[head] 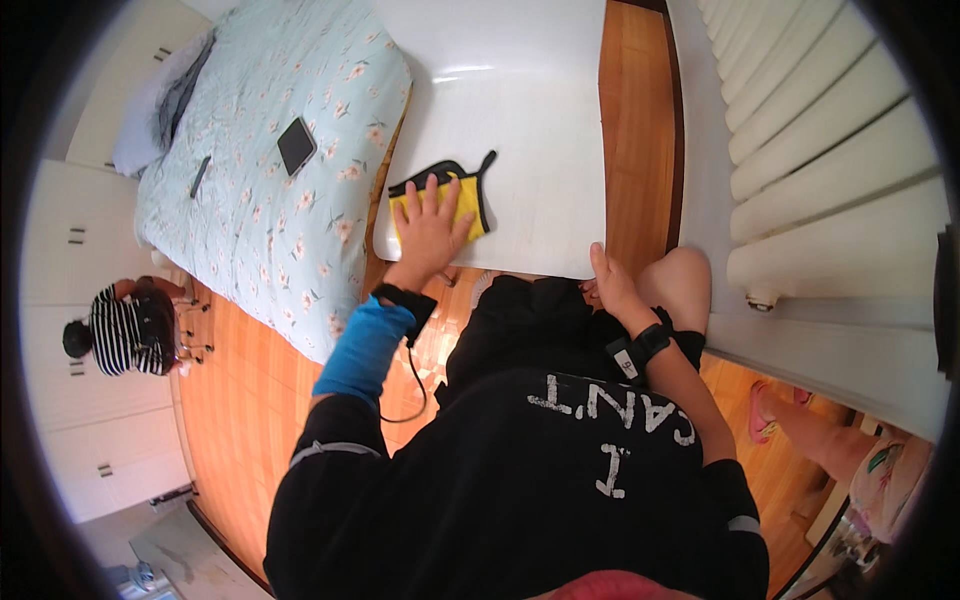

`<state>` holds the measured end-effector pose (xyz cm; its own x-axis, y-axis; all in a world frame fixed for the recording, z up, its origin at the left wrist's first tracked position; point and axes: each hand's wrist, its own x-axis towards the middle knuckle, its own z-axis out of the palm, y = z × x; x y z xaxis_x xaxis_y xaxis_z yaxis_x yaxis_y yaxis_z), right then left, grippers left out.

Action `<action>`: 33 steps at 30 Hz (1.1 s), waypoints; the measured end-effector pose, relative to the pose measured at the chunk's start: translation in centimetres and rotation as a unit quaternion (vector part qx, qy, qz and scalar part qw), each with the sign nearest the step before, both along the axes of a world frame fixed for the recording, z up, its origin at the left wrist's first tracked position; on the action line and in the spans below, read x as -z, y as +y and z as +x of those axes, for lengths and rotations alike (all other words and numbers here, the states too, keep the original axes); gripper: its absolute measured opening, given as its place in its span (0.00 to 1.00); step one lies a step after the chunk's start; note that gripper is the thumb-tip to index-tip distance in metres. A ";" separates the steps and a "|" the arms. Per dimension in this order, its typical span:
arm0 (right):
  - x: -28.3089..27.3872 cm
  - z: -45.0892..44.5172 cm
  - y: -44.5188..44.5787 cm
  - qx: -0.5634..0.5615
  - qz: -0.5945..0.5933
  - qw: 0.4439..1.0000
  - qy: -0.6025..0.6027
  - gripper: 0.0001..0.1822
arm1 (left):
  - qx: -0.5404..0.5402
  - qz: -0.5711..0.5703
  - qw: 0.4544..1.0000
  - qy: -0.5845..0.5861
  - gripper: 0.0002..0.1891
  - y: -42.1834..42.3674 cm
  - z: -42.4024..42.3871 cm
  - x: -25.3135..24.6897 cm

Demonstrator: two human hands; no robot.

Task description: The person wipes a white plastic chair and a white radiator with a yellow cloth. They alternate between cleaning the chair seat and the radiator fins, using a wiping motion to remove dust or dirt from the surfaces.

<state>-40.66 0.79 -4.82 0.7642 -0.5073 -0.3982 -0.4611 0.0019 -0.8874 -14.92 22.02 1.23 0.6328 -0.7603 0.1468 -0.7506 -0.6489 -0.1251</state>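
My left hand [431,229] lies palm down with spread fingers on a folded yellow cloth with black edging [474,196]. A black loop sticks out from the cloth's upper right corner. Cloth and hand are at the near left part of a glossy white tabletop [532,150]. At the near right corner of the table is my right hand [611,281], thumb up beside the edge and fingers partly hidden at the corner, gripping it. A black band with a cable and a blue sleeve cover my left wrist and forearm; a dark watch-like device is on my right wrist.
Left of the table stands a bed with a floral cover [255,225], bearing a dark tablet-like device [297,146] and a thin dark object [199,177]. A white radiator [817,150] is at right. One person [131,330] sits far left; another person's leg [810,442] shows lower right.
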 end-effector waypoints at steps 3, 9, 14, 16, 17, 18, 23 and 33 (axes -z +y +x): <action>-0.4 -0.1 0.1 0.010 0.037 0.999 0.015 0.42 | 0.041 -0.016 0.998 0.055 0.38 -1.4 -4.6 -1.6; 2.0 0.0 0.4 0.025 0.095 0.994 -0.057 0.38 | 0.238 -0.083 0.967 0.043 0.40 -5.8 -10.3 -2.8; 1.8 -1.8 0.4 -0.007 0.211 0.977 0.016 0.43 | 0.296 -0.134 0.943 0.070 0.28 -6.0 -9.9 -2.2; 2.8 -3.3 -0.1 -0.049 0.172 0.984 -0.024 0.34 | 0.259 -0.190 0.933 0.164 0.22 -7.0 -9.4 -2.3; 2.6 -4.6 -0.5 -0.044 0.187 0.981 -0.033 0.28 | 0.220 -0.223 0.917 0.246 0.19 -7.9 -9.0 -2.5; 2.2 -5.4 -0.7 -0.049 0.174 0.983 -0.037 0.23 | 0.130 -0.270 0.877 0.376 0.17 -8.6 -8.7 -2.7; 0.0 -10.1 -2.3 -0.012 0.107 0.992 -0.066 0.21 | 0.140 -0.473 0.440 0.750 0.27 -17.2 -11.2 -13.5; 2.3 -13.0 -2.5 0.011 0.005 0.999 -0.034 0.17 | 0.527 -0.546 0.290 0.583 0.27 -32.1 -20.8 -42.5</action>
